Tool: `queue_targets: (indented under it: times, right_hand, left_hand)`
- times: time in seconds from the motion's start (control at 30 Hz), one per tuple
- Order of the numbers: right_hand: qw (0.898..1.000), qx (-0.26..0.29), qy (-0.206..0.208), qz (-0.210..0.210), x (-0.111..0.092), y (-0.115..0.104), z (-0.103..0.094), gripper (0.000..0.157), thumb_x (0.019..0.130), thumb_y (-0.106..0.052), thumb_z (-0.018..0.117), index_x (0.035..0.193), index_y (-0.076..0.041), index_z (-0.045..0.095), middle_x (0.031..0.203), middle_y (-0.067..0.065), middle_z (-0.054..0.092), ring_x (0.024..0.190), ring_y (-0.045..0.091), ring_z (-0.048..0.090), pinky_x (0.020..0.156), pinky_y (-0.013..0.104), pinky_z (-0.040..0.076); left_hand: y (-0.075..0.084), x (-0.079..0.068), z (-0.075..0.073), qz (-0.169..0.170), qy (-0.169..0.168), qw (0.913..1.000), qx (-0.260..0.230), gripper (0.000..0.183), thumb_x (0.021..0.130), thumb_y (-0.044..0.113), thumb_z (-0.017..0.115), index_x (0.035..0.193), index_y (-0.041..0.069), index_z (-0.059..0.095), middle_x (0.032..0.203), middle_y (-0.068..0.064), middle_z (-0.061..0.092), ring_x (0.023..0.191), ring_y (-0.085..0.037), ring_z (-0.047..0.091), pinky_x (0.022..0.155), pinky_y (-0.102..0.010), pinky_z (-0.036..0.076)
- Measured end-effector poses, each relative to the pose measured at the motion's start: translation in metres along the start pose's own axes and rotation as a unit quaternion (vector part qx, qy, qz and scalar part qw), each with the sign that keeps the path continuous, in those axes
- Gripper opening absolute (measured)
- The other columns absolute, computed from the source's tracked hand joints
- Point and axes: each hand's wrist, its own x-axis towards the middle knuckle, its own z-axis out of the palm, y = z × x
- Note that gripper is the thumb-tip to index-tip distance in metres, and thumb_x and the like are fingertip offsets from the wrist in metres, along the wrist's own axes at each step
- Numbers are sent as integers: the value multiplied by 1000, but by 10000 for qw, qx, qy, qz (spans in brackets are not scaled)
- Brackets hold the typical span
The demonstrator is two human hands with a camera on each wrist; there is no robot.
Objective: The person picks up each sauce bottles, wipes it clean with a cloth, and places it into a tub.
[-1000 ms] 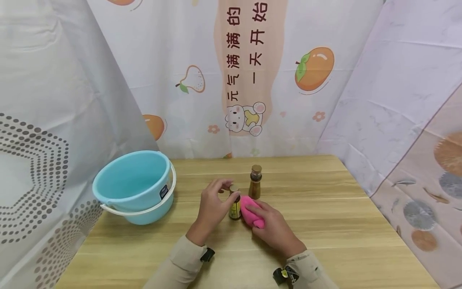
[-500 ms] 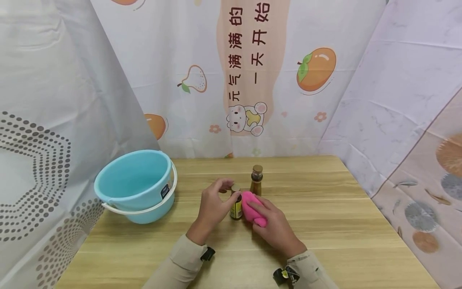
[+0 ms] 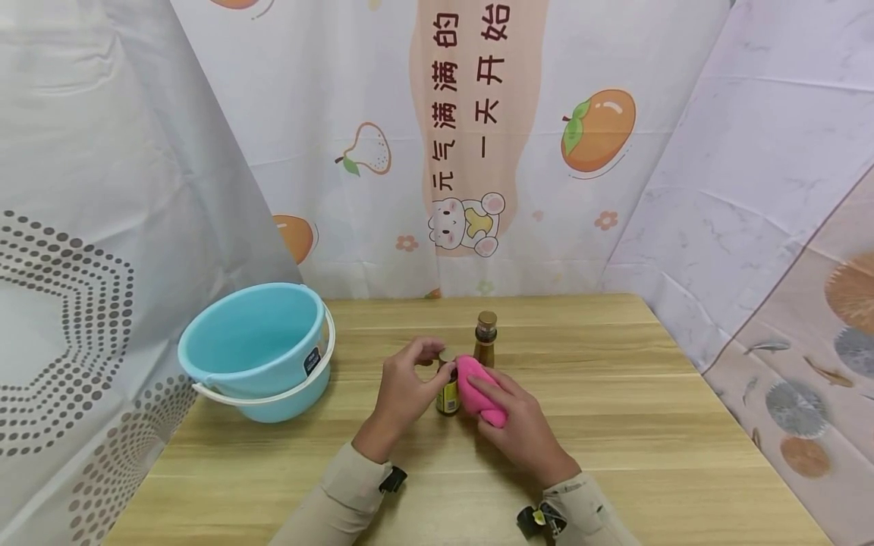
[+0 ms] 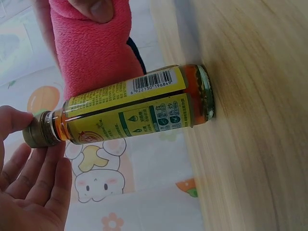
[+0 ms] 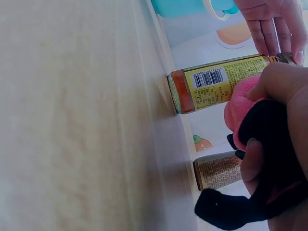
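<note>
A small glass bottle (image 3: 448, 399) with a gold cap, yellow label and orange-red contents stands near the middle of the table. My left hand (image 3: 404, 388) pinches its cap (image 4: 37, 131) between thumb and fingers. In my right hand (image 3: 524, 426) is a bunched pink cloth (image 3: 474, 393), with black fabric (image 5: 269, 130) showing in the right wrist view. The cloth lies against the bottle's right side, by the barcode. Just behind, a second, brown bottle (image 3: 485, 350) with a gold-brown cap stands upright, its lower part hidden by the cloth and right hand.
A light blue bucket (image 3: 254, 387) with a white handle (image 3: 287, 393) stands at the table's left. The wooden table (image 3: 614, 425) meets a fruit-printed curtain (image 3: 382, 227) at its back edge. More hanging sheets close off both sides.
The pink cloth has slid slightly up the bottle's side with my right hand. The bottle has turned a little, bringing its barcode into the head view. My left hand stays at the cap.
</note>
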Motion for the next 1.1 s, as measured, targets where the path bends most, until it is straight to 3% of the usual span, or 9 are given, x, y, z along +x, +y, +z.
queue_targets:
  times: [0.37,0.7,0.9,1.1]
  right_hand:
    - [9981,-204,-384,442,-2,0,0,66,77,-6,84,139,-18,68,147,8,60,122,25,66,87,30,62]
    - [9917,-246,-928,854,-3,0,1,67,78,-6,79,142,-22,66,151,6,56,130,25,61,97,37,59]
    - [9894,-262,-1113,890,-2,-1,0,69,77,-6,78,142,-25,65,154,6,54,132,26,59,98,39,58]
    - [9903,-350,-1083,793,-2,1,1,71,76,-6,77,143,-27,64,153,7,54,131,26,60,96,38,59]
  left_hand:
    - [1,1,0,-2,25,10000,-2,27,91,14,80,113,4,70,107,-11,77,94,-15,75,83,-36,64]
    - [0,0,1,20,20,9999,133,25,91,15,80,113,8,70,107,-1,75,98,-12,72,86,-33,63]
    - [2,-2,1,135,261,9988,390,35,86,21,87,114,8,70,109,-7,72,102,-19,69,81,-43,62]
    - [4,-1,1,27,367,9981,503,35,85,23,88,113,11,70,104,-4,71,93,-15,68,76,-36,62]
